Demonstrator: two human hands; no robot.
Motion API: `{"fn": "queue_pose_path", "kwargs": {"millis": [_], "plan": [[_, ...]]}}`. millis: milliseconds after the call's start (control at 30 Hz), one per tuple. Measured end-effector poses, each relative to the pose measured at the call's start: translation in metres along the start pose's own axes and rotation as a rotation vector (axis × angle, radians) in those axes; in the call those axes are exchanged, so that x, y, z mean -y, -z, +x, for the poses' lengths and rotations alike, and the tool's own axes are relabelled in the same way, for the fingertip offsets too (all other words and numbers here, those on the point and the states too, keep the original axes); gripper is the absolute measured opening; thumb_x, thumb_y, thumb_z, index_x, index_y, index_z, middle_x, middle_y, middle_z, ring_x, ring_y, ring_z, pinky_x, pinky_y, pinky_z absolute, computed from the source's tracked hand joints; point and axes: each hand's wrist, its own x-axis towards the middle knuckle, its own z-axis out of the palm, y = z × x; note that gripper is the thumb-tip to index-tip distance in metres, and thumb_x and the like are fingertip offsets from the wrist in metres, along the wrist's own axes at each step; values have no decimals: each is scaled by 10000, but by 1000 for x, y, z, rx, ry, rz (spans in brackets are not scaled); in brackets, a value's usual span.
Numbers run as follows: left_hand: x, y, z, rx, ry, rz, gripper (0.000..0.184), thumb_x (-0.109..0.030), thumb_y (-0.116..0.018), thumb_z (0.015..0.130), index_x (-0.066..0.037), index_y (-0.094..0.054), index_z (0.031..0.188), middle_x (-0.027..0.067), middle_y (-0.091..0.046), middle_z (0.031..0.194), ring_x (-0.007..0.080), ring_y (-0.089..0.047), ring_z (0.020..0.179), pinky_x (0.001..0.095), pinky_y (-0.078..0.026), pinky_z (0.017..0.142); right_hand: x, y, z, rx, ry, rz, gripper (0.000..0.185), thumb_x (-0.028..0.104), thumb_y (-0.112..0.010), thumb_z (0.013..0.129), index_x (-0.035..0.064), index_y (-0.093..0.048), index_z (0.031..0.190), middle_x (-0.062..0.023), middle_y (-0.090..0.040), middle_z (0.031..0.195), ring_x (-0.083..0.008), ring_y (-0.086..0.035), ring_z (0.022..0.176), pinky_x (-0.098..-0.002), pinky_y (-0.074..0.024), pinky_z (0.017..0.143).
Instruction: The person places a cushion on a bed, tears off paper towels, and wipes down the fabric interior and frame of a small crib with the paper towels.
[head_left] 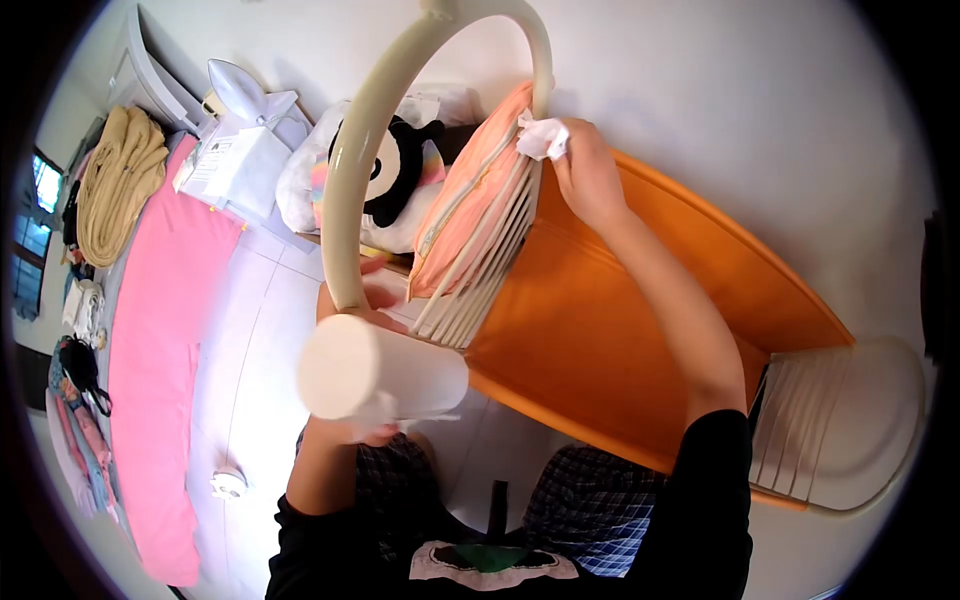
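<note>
My right hand (588,175) pinches a crumpled white tissue (543,138) at the cream tubular hoop (352,190), close to the top corner of a peach zippered cushion (470,200). My left hand (378,292) is partly hidden behind a white paper roll (415,378), its fingers showing above and a fingertip below, and appears to grip it. The roll is slightly blurred, with a loose bit of paper hanging beneath. The hoop belongs to a long piece of furniture with an orange trough-like surface (590,310) and thin parallel cream bars under the cushion.
A black-and-white plush toy (400,165) sits among white bags behind the hoop. At left lies a pink mat or bedding (150,370), with a folded beige blanket (122,185) beyond it. A small white object (228,483) lies on the tiled floor. The furniture's far hoop (915,400) stands at right.
</note>
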Motion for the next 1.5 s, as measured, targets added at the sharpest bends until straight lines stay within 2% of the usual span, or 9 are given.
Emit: {"fn": "queue_pose_path", "kwargs": {"millis": [33, 100, 233, 667, 1000, 1067, 1367, 1433, 1500], "plan": [[8, 8, 4, 61, -87, -65, 812, -762, -642, 526, -69, -595, 947, 205, -424, 1197, 243, -475, 897, 388, -408, 760, -3, 1, 3, 3, 1, -7, 169, 100, -537, 887, 18, -500, 1031, -141, -575, 993, -322, -551, 958, -408, -437, 862], [8, 9, 2, 58, -54, -230, 777, -748, -636, 536, -65, -589, 905, 195, -430, 1180, 222, -461, 847, 361, -394, 722, -13, 1, 8, 43, 421, -258, 168, 66, -558, 823, 40, -532, 986, -102, -580, 1030, -281, -549, 1019, -391, -416, 950], [8, 11, 0, 70, -74, -249, 790, -753, -621, 540, -62, -588, 921, 186, -434, 1174, 216, -459, 836, 357, -392, 722, -19, -12, 21, 274, 607, -324, 163, 54, -529, 754, 50, -568, 911, -83, -592, 1031, -254, -525, 1081, -374, -381, 1011], [8, 15, 1, 142, -70, -175, 837, -823, -581, 556, -85, -562, 950, 199, -419, 1193, 220, -470, 864, 360, -397, 740, -28, -52, 5, 387, 474, -253, 107, 71, -564, 703, 51, -562, 807, -90, -565, 840, -263, -528, 886, -357, -426, 849], [6, 14, 3, 142, -86, -186, 873, -842, -578, 538, -82, -558, 968, 207, -412, 1210, 223, -456, 889, 369, -381, 793, 117, -81, -76, 325, 462, 331, 95, 139, -550, 746, 57, -524, 787, -70, -502, 768, -237, -496, 790, -346, -390, 725], [4, 12, 2, 114, -74, -184, 820, -827, -582, 559, -96, -566, 930, 218, -424, 1225, 220, -464, 893, 345, -391, 778, 139, -75, -80, 471, 457, 432, 91, 115, -556, 750, 64, -520, 816, -67, -517, 820, -240, -505, 819, -348, -405, 761], [19, 19, 2, 152, -131, -211, 758, -800, -646, 524, -127, -562, 861, 231, -411, 1257, 204, -506, 864, 310, -403, 780, 116, -97, -88, 228, 657, 341, 145, 184, -602, 704, 97, -524, 790, -35, -510, 766, -215, -514, 745, -331, -417, 704], [22, 21, 3, 175, -158, -212, 752, -797, -653, 521, -130, -559, 855, 231, -406, 1259, 202, -510, 859, 309, -403, 783, 75, -107, -78, 388, 544, 152, 83, 179, -602, 700, 124, -541, 716, -22, -513, 717, -207, -517, 731, -332, -421, 693], [20, 20, 3, 175, -152, -207, 750, -798, -653, 522, -128, -555, 845, 226, -407, 1258, 201, -510, 862, 309, -404, 786, 35, -105, -62, 238, 610, 19, 65, 175, -595, 698, 134, -555, 667, -22, -523, 702, -208, -528, 745, -336, -424, 711]]}}
